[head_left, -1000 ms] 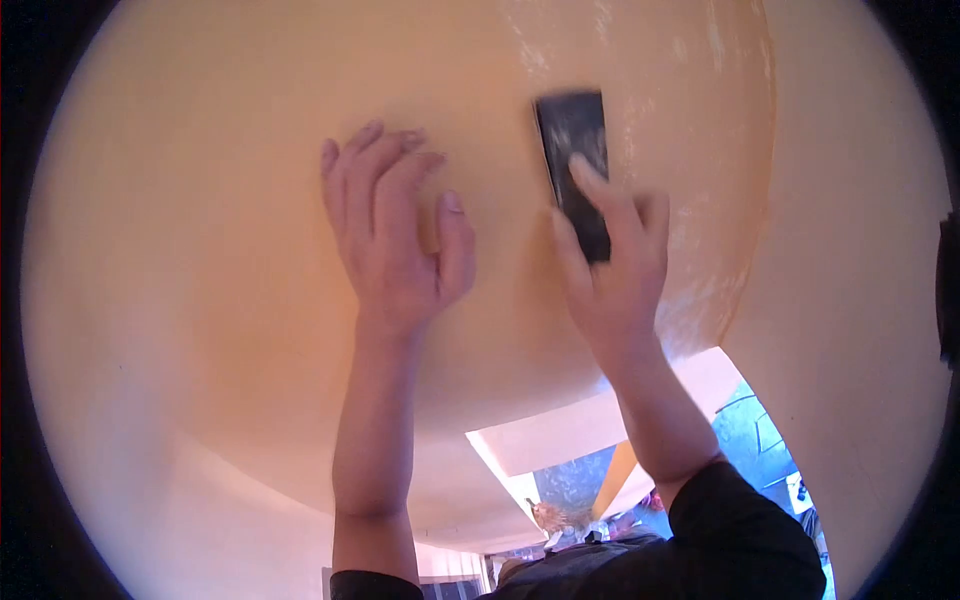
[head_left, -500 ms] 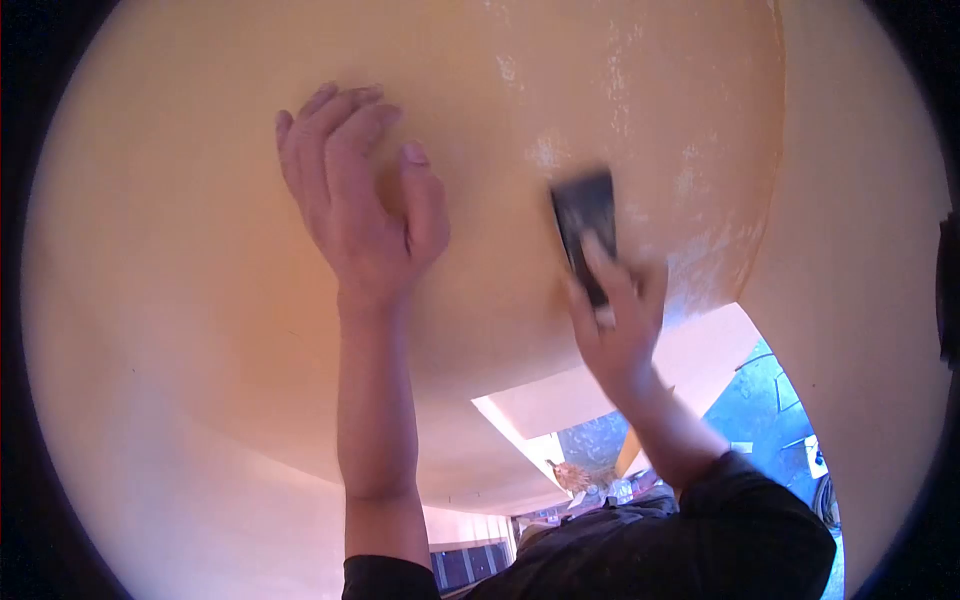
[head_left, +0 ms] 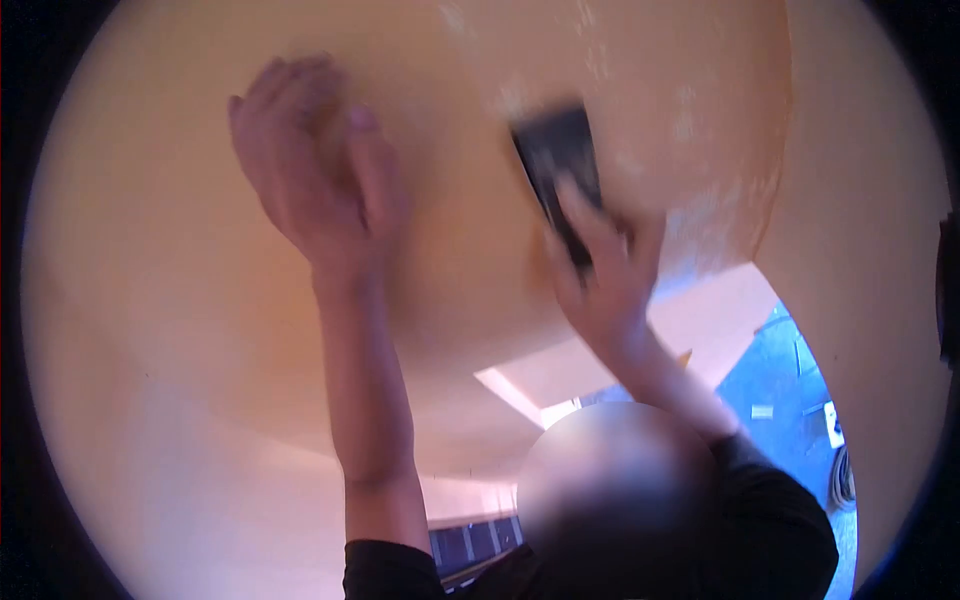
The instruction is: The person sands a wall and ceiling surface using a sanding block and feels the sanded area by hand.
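My right hand [head_left: 610, 260] grips a dark, flat scraper [head_left: 562, 155], which widens away from the fingers. Its blade lies on or close to the orange-tan painted wall [head_left: 460, 220]; the exact contact is blurred. Whitish worn patches [head_left: 685, 120] mark the paint around and to the right of the tool. To the left, my left hand [head_left: 310, 170] is raised against or just off the same surface. Its fingers are loosely curved, with the thumb apart, and nothing shows in it.
An edge at the right separates this surface from an adjoining plain wall [head_left: 870, 200]. Below lie a pale opening frame [head_left: 515, 395], a blue floor [head_left: 765, 370] and a coiled cable or hose [head_left: 843, 480]. A blurred round patch hides part of the bottom middle.
Both hands have shifted up and to the left in the view, the right one with the scraper. A blurred round patch now covers part of the lower middle.
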A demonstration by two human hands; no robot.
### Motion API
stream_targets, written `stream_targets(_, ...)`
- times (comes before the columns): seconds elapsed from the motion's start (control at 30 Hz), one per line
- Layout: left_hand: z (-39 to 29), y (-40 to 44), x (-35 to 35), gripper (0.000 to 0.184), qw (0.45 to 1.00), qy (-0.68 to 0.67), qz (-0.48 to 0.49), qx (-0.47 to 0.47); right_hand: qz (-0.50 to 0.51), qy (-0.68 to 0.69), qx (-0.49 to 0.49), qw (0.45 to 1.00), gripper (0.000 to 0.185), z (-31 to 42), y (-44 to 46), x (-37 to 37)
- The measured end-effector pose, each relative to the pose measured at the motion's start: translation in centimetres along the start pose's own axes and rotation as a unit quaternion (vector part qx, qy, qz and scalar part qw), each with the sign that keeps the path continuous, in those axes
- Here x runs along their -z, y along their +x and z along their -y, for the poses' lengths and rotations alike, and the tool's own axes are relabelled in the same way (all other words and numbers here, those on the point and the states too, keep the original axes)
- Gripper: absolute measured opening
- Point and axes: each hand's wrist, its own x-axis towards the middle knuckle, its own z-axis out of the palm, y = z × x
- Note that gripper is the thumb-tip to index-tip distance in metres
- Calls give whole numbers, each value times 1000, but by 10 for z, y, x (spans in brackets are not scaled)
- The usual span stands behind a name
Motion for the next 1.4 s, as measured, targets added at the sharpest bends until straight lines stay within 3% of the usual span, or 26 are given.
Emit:
stream_targets(0.07,1,1,-8,24,992,-86,-70,52,-22,2,44,999,43,7,39,-2)
stream_targets(0.2,-3,4,-10,24,992,-95,-84,24,-10,-34,27,999,43,-17,-41,8)
stream_targets(0.3,-6,6,-1,19,1000,1,8,-14,-51,29,3,998,43,-25,-56,-2)
stream_targets(0.37,-2,5,-5,20,998,-36,-17,-42,-55,-10,34,998,43,-7,-4,-1)
stream_targets(0.47,-2,2,-13,22,990,-122,-67,10,-30,-27,37,998,42,-3,12,7)
stream_targets(0.57,2,-3,1,21,996,-81,-39,-24,-32,-30,21,999,40,-25,-84,10)
stream_targets(0.6,3,-1,3,21,996,-74,-52,-26,-35,-1,-17,999,38,-14,-85,7)
stream_targets(0.7,0,-2,5,22,998,-28,17,-62,-47,-35,-4,998,41,-5,-48,0)
stream_targets(0.77,9,-3,-2,21,987,-148,-51,-42,-38,-41,-16,998,42,6,-20,1)
stream_targets(0.83,4,-6,0,21,989,-139,-53,-28,-44,-37,-16,998,45,9,-14,1)
stream_targets(0.9,9,-3,4,20,988,-129,-76,-24,-24,-58,18,998,45,-10,-69,4)
stream_targets(1.0,8,2,7,18,996,-63,-6,-56,-23,15,9,1000,41,-16,-95,2)
stream_targets(1.07,3,-6,-4,19,992,-102,-74,12,-47,-32,-3,998,39,6,-41,-6)
stream_targets(1.1,-2,-11,-6,19,993,-105,-54,29,-26,-35,-20,999,39,10,-31,-2)
stream_targets(1.17,-3,-6,-10,19,966,-217,-117,78,-26,-25,-7,999,38,14,-11,-6)
stream_targets(1.2,-1,-8,-9,19,967,-212,-119,75,-27,-21,-3,999,38,9,-28,-2)
stream_targets(1.27,8,-7,-9,19,983,-150,-105,-21,-16,-27,-22,999,38,-17,-93,5)
stream_targets(1.33,11,2,-3,19,990,-96,-91,-57,-36,36,-37,998,38,-11,-92,0)
stream_targets(1.4,8,-4,0,20,994,-75,-24,-71,-29,-37,-13,999,41,-1,-64,-1)
